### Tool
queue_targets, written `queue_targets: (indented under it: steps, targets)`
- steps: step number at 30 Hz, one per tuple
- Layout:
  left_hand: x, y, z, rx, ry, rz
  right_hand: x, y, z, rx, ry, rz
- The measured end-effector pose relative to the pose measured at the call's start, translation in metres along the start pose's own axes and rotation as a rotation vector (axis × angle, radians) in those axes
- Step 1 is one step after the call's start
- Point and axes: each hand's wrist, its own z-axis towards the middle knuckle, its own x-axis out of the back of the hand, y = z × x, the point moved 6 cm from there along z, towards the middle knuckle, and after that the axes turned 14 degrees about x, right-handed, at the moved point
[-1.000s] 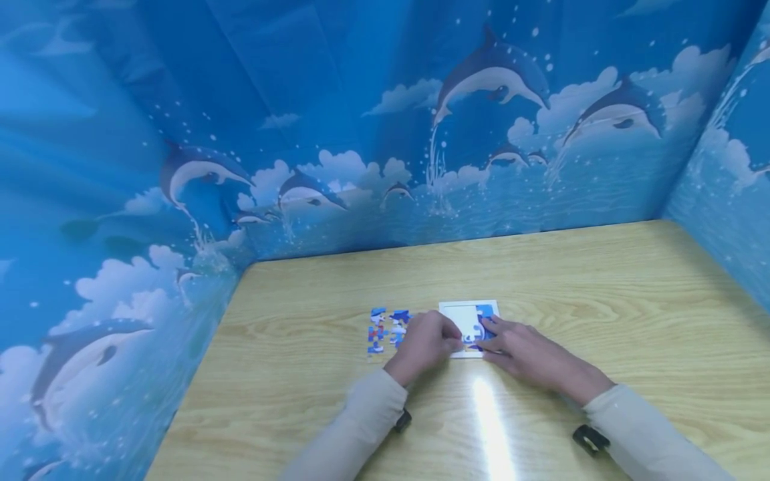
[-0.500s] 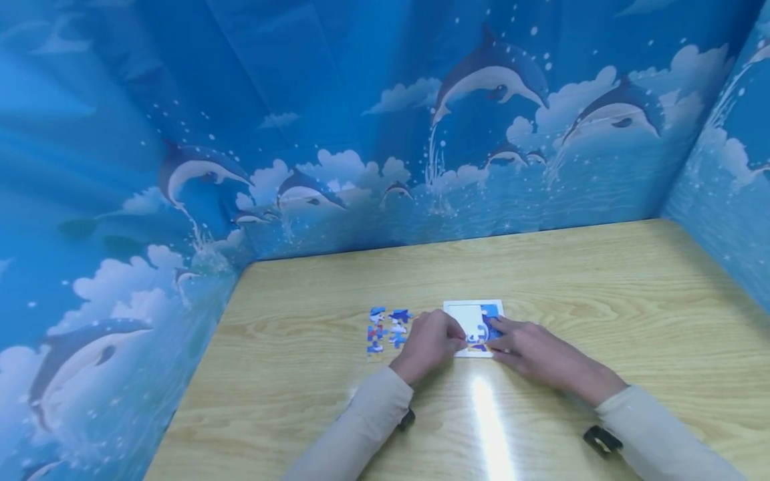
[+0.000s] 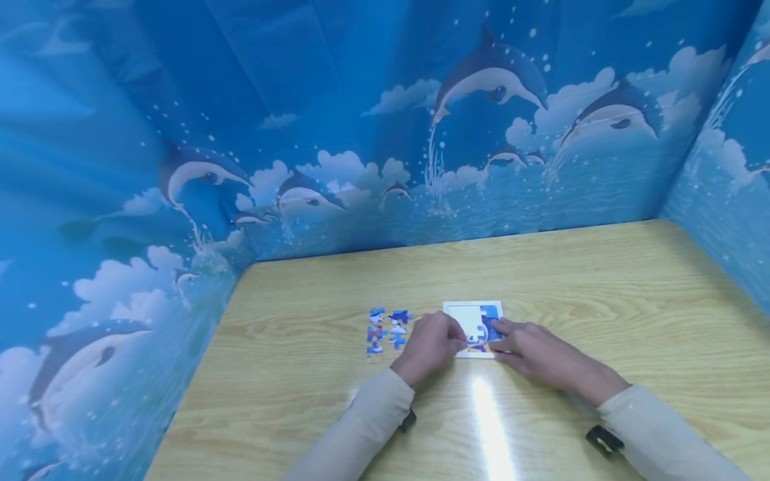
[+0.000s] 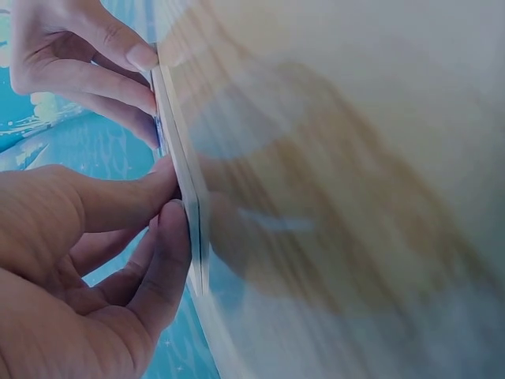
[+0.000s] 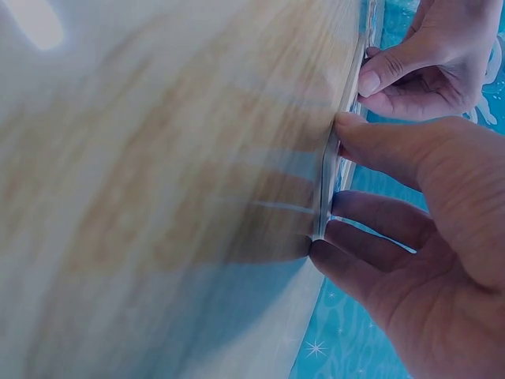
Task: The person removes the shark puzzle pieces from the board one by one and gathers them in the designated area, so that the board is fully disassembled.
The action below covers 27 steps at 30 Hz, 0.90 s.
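Touching the white frame (image 3: 463, 318), the right hand (image 3: 532, 349) is extended; the left hand (image 3: 428, 342) is curled, but its grasp cannot be told.

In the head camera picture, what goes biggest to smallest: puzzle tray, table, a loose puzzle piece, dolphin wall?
1. dolphin wall
2. table
3. puzzle tray, partly covered by hands
4. loose puzzle piece
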Motion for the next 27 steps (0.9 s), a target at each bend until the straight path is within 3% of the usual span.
queue_targets:
  steps: [21, 27]
  targets:
    - [0.002, -0.002, -0.003, 0.044, -0.016, -0.093, 0.001, -0.003, 0.0, 0.005, 0.002, -0.007]
    - [0.01, -0.003, -0.005, 0.034, 0.008, -0.09, 0.001, -0.003, 0.0, 0.007, 0.008, -0.009]
